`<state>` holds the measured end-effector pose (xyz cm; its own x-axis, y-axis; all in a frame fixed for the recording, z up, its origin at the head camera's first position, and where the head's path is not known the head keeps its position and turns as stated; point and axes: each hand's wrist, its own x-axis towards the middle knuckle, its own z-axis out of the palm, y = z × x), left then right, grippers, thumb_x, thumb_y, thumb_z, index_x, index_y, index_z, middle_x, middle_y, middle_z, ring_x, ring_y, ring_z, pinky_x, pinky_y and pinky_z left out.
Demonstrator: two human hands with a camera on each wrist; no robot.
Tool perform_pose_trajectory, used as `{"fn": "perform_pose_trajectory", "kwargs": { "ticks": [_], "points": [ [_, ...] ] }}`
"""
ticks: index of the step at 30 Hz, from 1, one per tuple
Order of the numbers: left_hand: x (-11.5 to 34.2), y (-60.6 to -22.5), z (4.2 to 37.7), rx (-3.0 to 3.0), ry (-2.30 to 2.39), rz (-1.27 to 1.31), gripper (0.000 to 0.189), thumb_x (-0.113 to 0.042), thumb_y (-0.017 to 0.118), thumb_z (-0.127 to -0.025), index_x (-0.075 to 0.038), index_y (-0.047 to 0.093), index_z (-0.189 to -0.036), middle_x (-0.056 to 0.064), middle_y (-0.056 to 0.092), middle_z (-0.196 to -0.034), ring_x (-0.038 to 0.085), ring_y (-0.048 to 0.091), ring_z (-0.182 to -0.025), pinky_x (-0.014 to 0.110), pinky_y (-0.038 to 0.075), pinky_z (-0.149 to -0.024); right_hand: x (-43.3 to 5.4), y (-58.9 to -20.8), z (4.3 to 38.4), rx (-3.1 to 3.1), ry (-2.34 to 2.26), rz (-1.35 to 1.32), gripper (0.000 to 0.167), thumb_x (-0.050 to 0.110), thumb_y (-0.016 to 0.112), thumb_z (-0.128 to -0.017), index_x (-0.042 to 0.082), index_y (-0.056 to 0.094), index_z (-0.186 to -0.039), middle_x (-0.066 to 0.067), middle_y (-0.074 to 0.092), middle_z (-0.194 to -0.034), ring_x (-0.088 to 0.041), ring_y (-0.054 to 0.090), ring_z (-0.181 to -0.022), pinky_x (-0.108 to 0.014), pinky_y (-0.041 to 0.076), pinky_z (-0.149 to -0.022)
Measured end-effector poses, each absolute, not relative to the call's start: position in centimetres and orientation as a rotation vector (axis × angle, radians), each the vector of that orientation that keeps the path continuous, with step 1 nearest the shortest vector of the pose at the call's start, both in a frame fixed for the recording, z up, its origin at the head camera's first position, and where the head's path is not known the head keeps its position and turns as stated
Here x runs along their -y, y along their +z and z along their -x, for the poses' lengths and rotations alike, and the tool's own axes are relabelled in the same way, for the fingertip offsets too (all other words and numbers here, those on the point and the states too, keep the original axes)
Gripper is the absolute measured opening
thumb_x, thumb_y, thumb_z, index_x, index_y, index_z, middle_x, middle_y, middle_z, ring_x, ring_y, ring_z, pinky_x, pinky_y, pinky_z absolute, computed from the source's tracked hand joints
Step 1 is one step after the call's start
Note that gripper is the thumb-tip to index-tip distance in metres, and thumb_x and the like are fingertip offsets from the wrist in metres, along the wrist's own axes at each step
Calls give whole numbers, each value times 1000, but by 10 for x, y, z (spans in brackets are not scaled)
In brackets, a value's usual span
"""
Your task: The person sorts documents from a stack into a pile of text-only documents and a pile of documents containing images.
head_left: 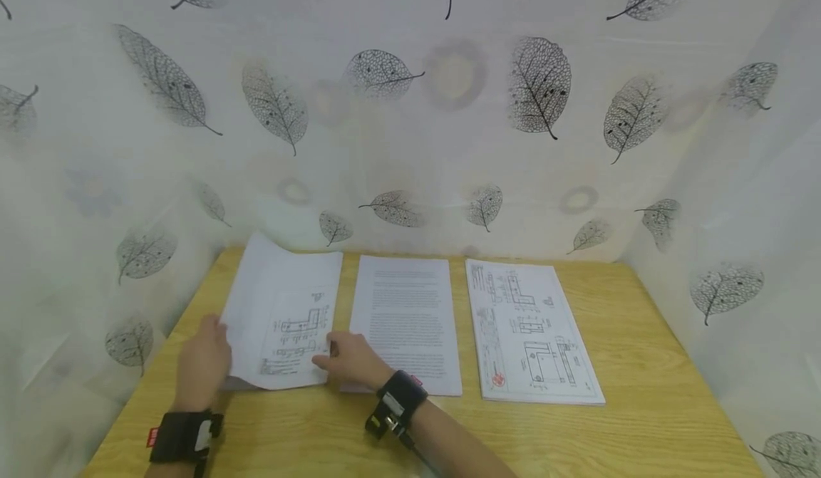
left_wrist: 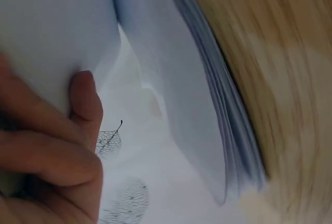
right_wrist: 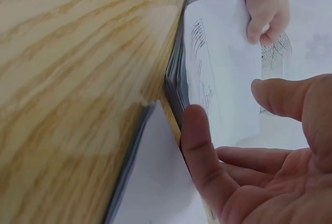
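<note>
Left of centre in the head view's lower half, we saw a white rectangular paper stack (head_left: 291, 321) with thin grey technical drawings, its smooth top sheet (head_left: 253, 328) bowed upward. The left hand (head_left: 202, 364) pinched that sheet's left edge; the right hand (head_left: 355, 359), thumb and fingers apart, was at its right. Beneath lay a streaky-grained yellow wooden table (head_left: 648, 364).

So the bench (head_left: 648, 364) is light yellowish wood with visible grain, boxed in at the back and both sides by whitish sheeting (head_left: 391, 139) printed with dark skeleton leaves (head_left: 541, 86) and faint rings (head_left: 432, 74). Lighting's pretty soft.
</note>
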<state>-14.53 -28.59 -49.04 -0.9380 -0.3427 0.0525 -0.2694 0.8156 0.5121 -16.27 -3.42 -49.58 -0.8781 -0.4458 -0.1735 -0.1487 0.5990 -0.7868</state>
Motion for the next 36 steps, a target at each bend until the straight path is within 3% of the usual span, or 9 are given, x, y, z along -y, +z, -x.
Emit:
{"fn": "perform_pose_trajectory", "kwargs": {
  "ticks": [3,8,17,26,30,36],
  "points": [
    [287,-485,145,2859,-892,-571,45,-22,25,-108,9,35,-139,31,56,-106,31,57,-76,34,42,-53,31,-499,166,-2428,-1257,426,25,31,70,-89,12,59,-101,3,61,-80,-10,55,-61,-25,44,-54],
    [288,-477,144,2818,-993,-635,51,-30,21,-108,6,33,-142,31,53,-114,30,58,-76,32,42,-52,25,-501,171,-2364,-1367,352,41,30,72,-88,8,49,-112,-2,63,-90,-12,56,-69,-26,46,-59],
    [277,-459,141,2710,-1177,-542,51,-36,24,-107,0,39,-139,10,50,-71,22,49,-51,34,38,-43,15,-493,174,-2286,-1528,244,48,34,69,-87,8,55,-125,-4,63,-96,-15,59,-79,-29,47,-66],
    [253,-469,145,2738,-1222,-365,48,-35,28,-107,2,38,-136,16,55,-73,22,51,-45,33,41,-40,-9,-499,172,-2209,-1682,100,38,36,62,-94,7,50,-114,-7,66,-89,-16,64,-72,-28,49,-59],
    [239,-477,147,2768,-1230,-226,43,-34,28,-107,1,39,-131,11,55,-66,20,52,-41,32,42,-39,-17,-501,169,-2190,-1753,72,37,31,57,-97,10,45,-125,-6,61,-102,-16,64,-81,-30,51,-67],
    [219,-481,153,2815,-1205,-83,42,-34,31,-107,0,40,-129,11,63,-68,15,55,-40,31,39,-39,-27,-500,166,-2270,-1752,37,42,23,47,-101,15,34,-140,-4,59,-101,-17,65,-73,-33,52,-59]
  ]
}}
